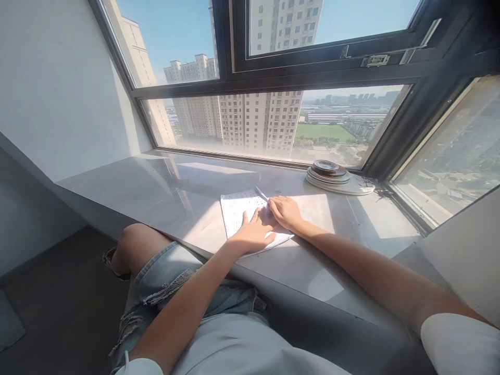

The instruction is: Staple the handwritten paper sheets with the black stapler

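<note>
Sunlight falls in patches across a grey sill [117, 182] under a dark-framed window [269, 89], with towers [258, 120] and a green field [326, 132] outside. Near the sill's front edge lies paper [233, 208] with rows of marks — the left hand [253, 230] rests on it, open, fingers spread. Just beside, at the paper's right side, the right hand [286, 211] grips a pen [261, 194], its lower end hidden. Farther right, near the window — a stack of discs [328, 174].
</note>
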Demonstrator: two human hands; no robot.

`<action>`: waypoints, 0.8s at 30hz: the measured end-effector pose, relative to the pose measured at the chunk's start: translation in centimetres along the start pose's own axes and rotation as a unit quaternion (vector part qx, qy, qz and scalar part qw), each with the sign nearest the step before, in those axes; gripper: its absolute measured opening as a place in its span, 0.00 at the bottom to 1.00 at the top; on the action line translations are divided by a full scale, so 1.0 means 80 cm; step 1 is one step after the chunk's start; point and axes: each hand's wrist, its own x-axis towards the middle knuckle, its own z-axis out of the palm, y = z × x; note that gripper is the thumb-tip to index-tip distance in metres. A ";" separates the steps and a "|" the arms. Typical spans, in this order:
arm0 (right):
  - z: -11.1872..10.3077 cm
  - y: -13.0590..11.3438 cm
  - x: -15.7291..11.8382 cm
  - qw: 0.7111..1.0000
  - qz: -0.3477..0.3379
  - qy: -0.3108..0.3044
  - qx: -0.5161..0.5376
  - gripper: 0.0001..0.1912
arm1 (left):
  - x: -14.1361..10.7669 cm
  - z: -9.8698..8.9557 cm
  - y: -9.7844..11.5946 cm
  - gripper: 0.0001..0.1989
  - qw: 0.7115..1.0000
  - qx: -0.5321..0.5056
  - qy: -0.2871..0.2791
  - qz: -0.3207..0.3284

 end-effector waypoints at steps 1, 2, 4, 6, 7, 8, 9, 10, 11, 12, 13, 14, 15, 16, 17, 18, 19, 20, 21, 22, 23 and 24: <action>0.000 0.000 0.000 1.000 0.000 0.000 -0.001 0.22 | 0.000 -0.001 0.002 0.32 1.000 0.006 -0.009 -0.004; 0.000 -0.001 0.000 1.000 0.002 0.001 -0.003 0.22 | -0.001 -0.003 0.004 0.32 1.000 0.012 -0.017 -0.008; -0.001 -0.003 0.000 1.000 0.006 0.000 -0.007 0.22 | -0.003 -0.006 0.010 0.32 0.999 0.022 -0.033 -0.015; -0.002 -0.004 0.001 1.000 0.006 -0.004 -0.012 0.22 | -0.004 -0.007 0.016 0.31 0.998 0.031 -0.041 -0.027; -0.003 -0.005 0.001 1.000 0.006 -0.006 -0.013 0.22 | -0.004 -0.007 0.019 0.31 0.998 0.034 -0.041 -0.034; -0.004 -0.005 0.002 1.000 0.008 -0.007 -0.011 0.22 | -0.003 -0.006 0.021 0.31 0.998 0.036 -0.040 -0.041; -0.004 -0.005 0.002 1.000 0.012 -0.006 -0.008 0.22 | -0.001 -0.006 0.023 0.31 0.997 0.038 -0.037 -0.047; -0.005 -0.005 0.002 1.000 0.018 -0.005 -0.004 0.22 | 0.000 -0.005 0.023 0.31 0.997 0.038 -0.035 -0.052; -0.005 -0.005 0.002 1.000 0.024 -0.003 0.000 0.22 | 0.001 -0.004 0.023 0.31 0.997 0.037 -0.033 -0.053; -0.005 -0.005 0.002 1.000 0.029 -0.002 0.004 0.22 | 0.003 -0.003 0.022 0.31 0.997 0.036 -0.032 -0.054; -0.005 -0.005 0.002 0.999 0.031 -0.003 0.005 0.22 | 0.003 -0.002 0.022 0.31 0.997 0.034 -0.031 -0.054; -0.005 -0.005 0.002 0.999 0.032 -0.005 0.005 0.22 | 0.004 -0.001 0.021 0.31 0.998 0.033 -0.031 -0.053; -0.005 -0.005 0.002 0.999 0.032 -0.007 0.003 0.22 | 0.004 -0.001 0.021 0.31 0.998 0.032 -0.029 -0.052; -0.005 -0.005 0.001 0.999 0.032 -0.008 0.000 0.22 | 0.004 0.000 0.021 0.31 0.998 0.031 -0.026 -0.052; -0.005 -0.005 0.001 0.999 0.031 -0.010 -0.003 0.22 | 0.003 0.001 0.021 0.31 0.998 0.031 -0.023 -0.052; -0.005 -0.006 0.001 0.999 0.031 -0.011 -0.007 0.21 | 0.003 0.002 0.021 0.31 0.998 0.032 -0.020 -0.053; -0.005 -0.006 0.001 0.999 0.029 -0.011 -0.011 0.21 | 0.003 0.003 0.021 0.31 0.998 0.033 -0.018 -0.053; -0.006 -0.007 0.001 0.999 0.027 -0.011 -0.015 0.21 | 0.002 0.003 0.022 0.31 0.998 0.034 -0.016 -0.053; -0.006 -0.007 0.002 0.999 0.025 -0.012 -0.020 0.21 | 0.002 0.004 0.022 0.31 0.998 0.035 -0.016 -0.053; -0.006 -0.008 0.002 0.999 0.022 -0.013 -0.024 0.21 | 0.002 0.004 0.023 0.31 0.998 0.036 -0.015 -0.053; -0.006 -0.009 0.002 0.999 0.019 -0.015 -0.030 0.22 | 0.003 0.005 0.024 0.32 0.998 0.037 -0.015 -0.054; -0.006 -0.009 0.002 0.999 0.016 -0.017 -0.035 0.22 | 0.003 0.005 0.024 0.32 0.998 0.038 -0.015 -0.056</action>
